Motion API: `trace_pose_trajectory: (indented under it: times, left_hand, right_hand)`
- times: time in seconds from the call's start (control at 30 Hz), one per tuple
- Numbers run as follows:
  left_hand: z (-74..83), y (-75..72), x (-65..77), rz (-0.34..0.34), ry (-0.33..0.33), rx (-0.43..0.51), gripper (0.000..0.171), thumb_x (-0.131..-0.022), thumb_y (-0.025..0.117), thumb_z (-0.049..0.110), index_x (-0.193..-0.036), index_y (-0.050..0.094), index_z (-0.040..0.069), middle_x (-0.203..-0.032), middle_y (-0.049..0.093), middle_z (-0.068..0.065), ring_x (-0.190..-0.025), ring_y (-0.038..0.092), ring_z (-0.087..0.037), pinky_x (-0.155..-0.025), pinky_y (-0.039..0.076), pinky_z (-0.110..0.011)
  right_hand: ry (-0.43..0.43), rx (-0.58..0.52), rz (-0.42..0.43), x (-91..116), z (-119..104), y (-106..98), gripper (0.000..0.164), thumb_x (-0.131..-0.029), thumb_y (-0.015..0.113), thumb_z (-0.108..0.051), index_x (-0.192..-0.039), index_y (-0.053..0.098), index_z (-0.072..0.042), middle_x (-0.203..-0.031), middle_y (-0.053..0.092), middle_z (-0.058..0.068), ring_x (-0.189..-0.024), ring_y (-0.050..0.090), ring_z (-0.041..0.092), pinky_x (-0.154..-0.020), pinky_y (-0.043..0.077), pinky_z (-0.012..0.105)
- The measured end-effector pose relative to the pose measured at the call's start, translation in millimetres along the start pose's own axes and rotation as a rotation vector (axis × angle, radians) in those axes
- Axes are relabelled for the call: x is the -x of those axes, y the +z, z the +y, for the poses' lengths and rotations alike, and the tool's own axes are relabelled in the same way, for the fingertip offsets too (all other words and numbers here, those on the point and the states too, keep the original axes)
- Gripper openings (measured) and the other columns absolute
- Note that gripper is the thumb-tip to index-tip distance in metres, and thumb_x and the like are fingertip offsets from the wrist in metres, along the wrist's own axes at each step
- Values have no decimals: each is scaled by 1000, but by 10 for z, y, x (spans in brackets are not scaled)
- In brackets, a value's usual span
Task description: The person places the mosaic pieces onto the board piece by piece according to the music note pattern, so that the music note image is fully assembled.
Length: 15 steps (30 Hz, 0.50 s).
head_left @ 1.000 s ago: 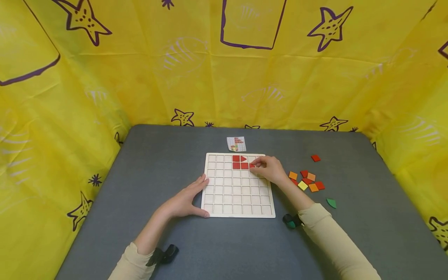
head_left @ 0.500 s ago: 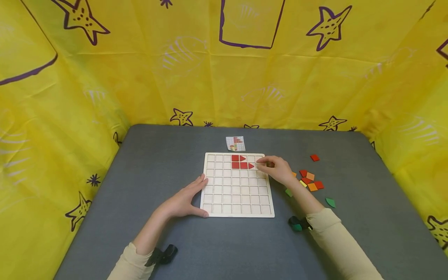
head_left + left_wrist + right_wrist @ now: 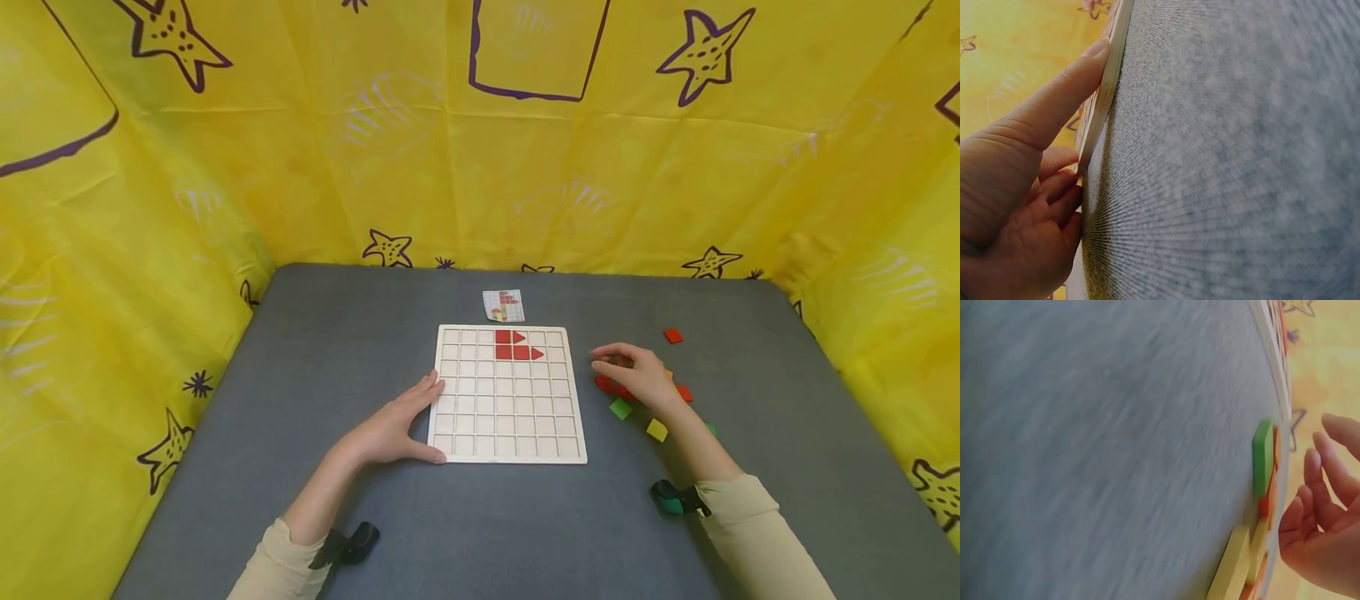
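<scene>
A white gridded board [image 3: 476,425] lies on the grey table. Red square and triangular tiles [image 3: 522,352] fill part of its two top rows. My left hand [image 3: 390,427] rests along the board's left side; its thumb touches the near left corner, as the left wrist view shows with the board's edge [image 3: 1105,94]. To the right of the board, my right hand [image 3: 637,377] hovers over the loose tiles with relaxed fingers and nothing between them. It hides part of the pile. Near it lie a green tile [image 3: 621,408] and a yellow tile [image 3: 657,430].
A small printed card [image 3: 504,306] with a coloured pattern lies beyond the board. One red tile [image 3: 672,335] sits apart at the back right. A yellow patterned cloth [image 3: 480,192] surrounds the grey table [image 3: 480,533].
My right hand has let go of a red triangle in the second row, then moved right to above the loose tiles. My left hand has stayed at the board.
</scene>
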<state>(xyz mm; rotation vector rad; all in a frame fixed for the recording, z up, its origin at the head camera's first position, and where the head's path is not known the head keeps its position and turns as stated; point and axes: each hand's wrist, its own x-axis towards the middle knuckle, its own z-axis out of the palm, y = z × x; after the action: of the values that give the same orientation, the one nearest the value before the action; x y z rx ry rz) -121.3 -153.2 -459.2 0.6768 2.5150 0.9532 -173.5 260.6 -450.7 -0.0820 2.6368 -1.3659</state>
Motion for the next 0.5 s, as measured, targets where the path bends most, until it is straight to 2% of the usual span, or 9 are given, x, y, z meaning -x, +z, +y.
trace_pose_trajectory:
  times: [0.13, 0.33, 0.5]
  left_hand:
    - [-4, 2, -4, -1, -7, 5, 110, -70, 87, 41, -154, 25, 4, -162, 13, -12, -148, 13, -31, -112, 22, -54]
    - [3, 0, -6, -7, -23, 2, 111, -70, 87, 41, -155, 24, 7, -162, 11, -9, -148, 12, -29, -113, 22, -53]
    - [-4, 3, -7, -7, -23, 2, 111, -70, 87, 41, -155, 24, 7, -162, 11, -9, -148, 12, -29, -113, 21, -53]
  right_hand:
    - [23, 36, 0, 95, 70, -102, 38, -89, 72, -34, -119, 68, -10, -113, 68, 10, -98, 61, 23, -78, 48, 32]
    - [-17, 171, 25, 199, 175, -241, 35, -90, 72, -30, -116, 69, -7, -108, 69, 11, -89, 60, 23, -73, 48, 32]
    - [-53, 261, 34, 280, 230, -324, 32, -87, 76, -25, -110, 71, -4, -106, 69, 14, -90, 61, 26, -76, 47, 36]
